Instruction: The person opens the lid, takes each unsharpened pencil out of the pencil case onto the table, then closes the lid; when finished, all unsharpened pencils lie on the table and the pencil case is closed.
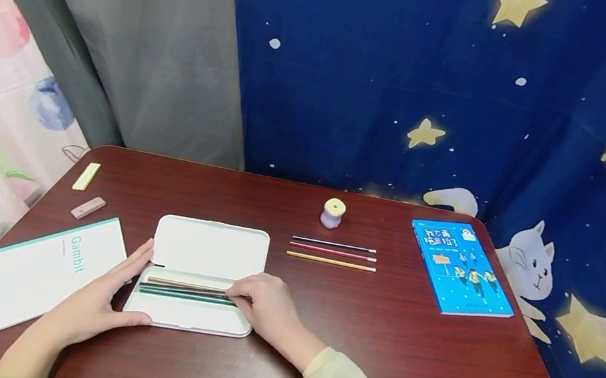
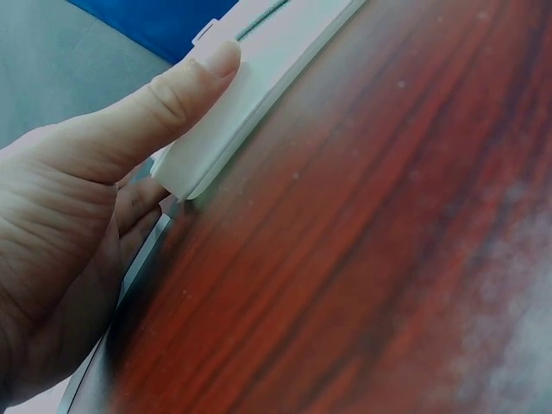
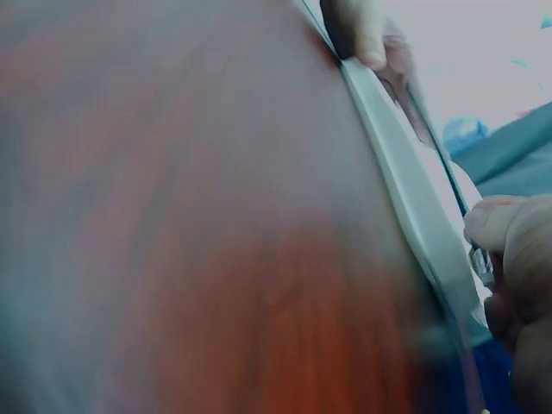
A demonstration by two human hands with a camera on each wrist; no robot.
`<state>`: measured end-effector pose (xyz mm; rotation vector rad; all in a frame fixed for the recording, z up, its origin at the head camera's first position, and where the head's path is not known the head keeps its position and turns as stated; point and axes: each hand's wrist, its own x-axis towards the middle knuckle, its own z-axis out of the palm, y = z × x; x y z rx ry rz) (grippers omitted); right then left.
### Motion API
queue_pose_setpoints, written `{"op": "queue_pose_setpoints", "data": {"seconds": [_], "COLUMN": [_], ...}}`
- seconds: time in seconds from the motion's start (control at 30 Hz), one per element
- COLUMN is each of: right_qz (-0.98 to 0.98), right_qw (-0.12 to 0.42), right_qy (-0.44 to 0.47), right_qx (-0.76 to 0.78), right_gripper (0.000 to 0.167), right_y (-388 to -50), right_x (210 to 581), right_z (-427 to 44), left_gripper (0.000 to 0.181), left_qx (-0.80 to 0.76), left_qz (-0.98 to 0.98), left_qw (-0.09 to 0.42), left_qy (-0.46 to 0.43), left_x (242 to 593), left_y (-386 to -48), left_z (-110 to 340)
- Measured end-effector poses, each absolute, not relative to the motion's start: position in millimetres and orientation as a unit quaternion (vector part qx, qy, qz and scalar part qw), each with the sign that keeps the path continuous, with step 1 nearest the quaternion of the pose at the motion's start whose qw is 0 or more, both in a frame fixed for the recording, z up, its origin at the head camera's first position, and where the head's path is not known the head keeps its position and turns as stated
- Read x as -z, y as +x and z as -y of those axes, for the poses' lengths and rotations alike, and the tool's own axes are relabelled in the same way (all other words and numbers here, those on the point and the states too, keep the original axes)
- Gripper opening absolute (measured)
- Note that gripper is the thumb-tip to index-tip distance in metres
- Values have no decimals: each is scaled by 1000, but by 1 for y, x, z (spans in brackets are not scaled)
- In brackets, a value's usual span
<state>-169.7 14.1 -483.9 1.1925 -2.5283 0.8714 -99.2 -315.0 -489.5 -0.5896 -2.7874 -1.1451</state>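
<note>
A white pencil case [image 1: 188, 319] lies with its lid [image 1: 210, 247] folded back, several pencils [image 1: 181, 293] lengthwise inside. My right hand [image 1: 266, 307] pinches the right end of a dark pencil over the case; in the right wrist view the fingers [image 3: 500, 226] close on a pencil end. At the case's left end is my left hand [image 1: 96, 305], fingers spread, thumb on the near left corner. The left wrist view has that thumb [image 2: 172, 99] lying over the case edge [image 2: 207, 155], the other fingers partly hidden beyond it.
A white Gambit notebook [image 1: 44, 278] lies at the left, with a pink eraser [image 1: 88, 208] and a yellow stick-like block [image 1: 86, 176] behind. Three pencils [image 1: 333, 252] lie right of the case, a small yellow-and-purple item [image 1: 332, 213] behind them, a blue book [image 1: 462, 269] far right.
</note>
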Motion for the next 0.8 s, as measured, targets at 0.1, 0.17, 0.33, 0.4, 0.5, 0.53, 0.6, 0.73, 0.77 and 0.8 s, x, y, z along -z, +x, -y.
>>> {"op": "queue_pose_setpoints", "data": {"seconds": [0.1,0.17,0.33,0.4,0.5,0.53,0.6,0.73,0.77,0.8], "right_qz": [847,846,855,858,861,861,865,875,876,879], "right_qw": [104,103,113,118,127,130,136,150,154,158], "right_qy": [388,365,331,325,315,310,303,281,276,269], "right_qx": [-348,-375,-383,-380,-379,-381,-377,-365,-364,-361], "right_gripper": [12,12,11,11,13,13,14,14,14,13], "right_y": [-172,-175,-183,-186,-188,-189,-190,-193,-194,-194], "right_x": [481,477,466,462,455,454,453,453,453,453], "right_z": [-22,-30,-56,-66,-80,-84,-92,-109,-113,-118], "left_gripper": [112,112,113,114,114,113,113,113,113,113], "left_qx": [373,373,373,372,371,372,373,373,374,374], "left_qz": [907,906,907,908,908,908,908,907,907,907], "left_qw": [37,38,37,37,37,37,37,37,37,37], "left_qy": [-193,-194,-192,-191,-190,-189,-189,-190,-190,-190], "left_x": [489,489,490,490,489,489,489,488,488,489], "left_y": [-100,-100,-100,-100,-100,-100,-100,-100,-100,-100], "left_z": [314,314,313,313,313,313,313,312,313,313]}}
